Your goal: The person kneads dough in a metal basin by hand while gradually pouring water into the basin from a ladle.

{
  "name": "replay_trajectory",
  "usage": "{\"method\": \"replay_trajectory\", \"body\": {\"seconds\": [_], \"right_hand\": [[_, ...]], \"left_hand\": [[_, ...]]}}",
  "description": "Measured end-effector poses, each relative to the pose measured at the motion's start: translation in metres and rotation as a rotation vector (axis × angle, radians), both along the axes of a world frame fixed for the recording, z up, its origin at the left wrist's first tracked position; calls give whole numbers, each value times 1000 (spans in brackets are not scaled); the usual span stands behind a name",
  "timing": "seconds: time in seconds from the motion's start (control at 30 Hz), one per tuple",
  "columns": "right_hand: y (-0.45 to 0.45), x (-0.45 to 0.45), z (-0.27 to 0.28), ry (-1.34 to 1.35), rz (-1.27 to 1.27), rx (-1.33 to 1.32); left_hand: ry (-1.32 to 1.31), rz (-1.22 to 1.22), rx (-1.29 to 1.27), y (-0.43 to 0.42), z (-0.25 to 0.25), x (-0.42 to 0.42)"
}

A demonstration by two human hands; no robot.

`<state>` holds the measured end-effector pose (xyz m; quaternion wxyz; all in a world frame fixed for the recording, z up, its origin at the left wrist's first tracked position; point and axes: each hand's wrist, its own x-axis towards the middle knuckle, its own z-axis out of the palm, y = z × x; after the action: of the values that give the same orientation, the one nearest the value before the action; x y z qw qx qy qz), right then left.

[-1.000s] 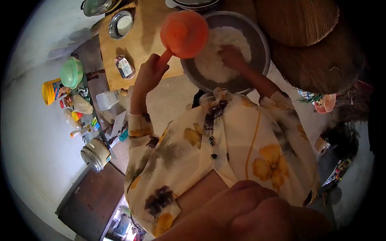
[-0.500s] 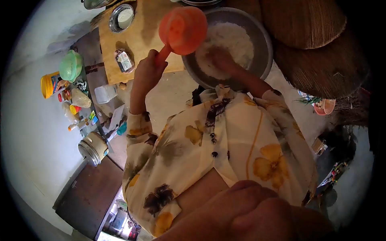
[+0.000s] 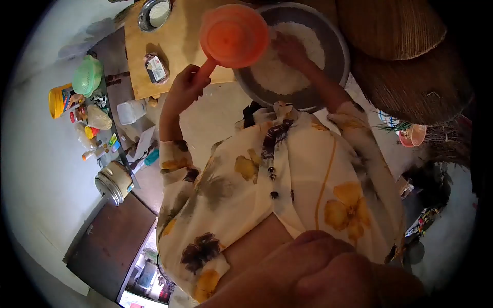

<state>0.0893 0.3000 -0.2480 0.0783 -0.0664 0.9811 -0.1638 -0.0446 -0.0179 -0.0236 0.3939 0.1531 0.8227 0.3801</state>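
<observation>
My left hand (image 3: pixel 185 88) is wrapped round the handle of an orange plastic dipper (image 3: pixel 233 36), held up at the left rim of a wide grey metal basin (image 3: pixel 336 66). White flour (image 3: pixel 308 38) covers much of the basin's bottom. In the basin, my right hand (image 3: pixel 290 50) rests at the flour with its fingers pointing up and left, at least partly spread. The fingertips lie near the dipper's right edge. I cannot make out the dipper's contents.
On the tan board (image 3: pixel 185 31) are a metal bowl (image 3: pixel 146 18) with white powder and a small labelled package (image 3: pixel 155 69). Round woven lids (image 3: pixel 390 31) lie right of the basin. A left shelf holds a green basket (image 3: pixel 87 76), jars and a lidded pot (image 3: pixel 115 182).
My left hand has moved slightly left, and the dipper has tipped so that more of its round face shows. My right hand has shifted up in the basin, its fingers now more visible.
</observation>
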Motion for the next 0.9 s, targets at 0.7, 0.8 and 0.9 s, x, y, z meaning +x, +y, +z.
{"method": "replay_trajectory", "body": {"seconds": [0.7, 0.8, 0.9], "right_hand": [[16, 62, 8, -21, 3, 51], [18, 63, -2, -54, -191, 29], [23, 68, -3, -15, -45, 27]], "left_hand": [[238, -445, -116, 24, 12, 30], [249, -454, -116, 19, 8, 32], [273, -411, -121, 15, 7, 29]]}}
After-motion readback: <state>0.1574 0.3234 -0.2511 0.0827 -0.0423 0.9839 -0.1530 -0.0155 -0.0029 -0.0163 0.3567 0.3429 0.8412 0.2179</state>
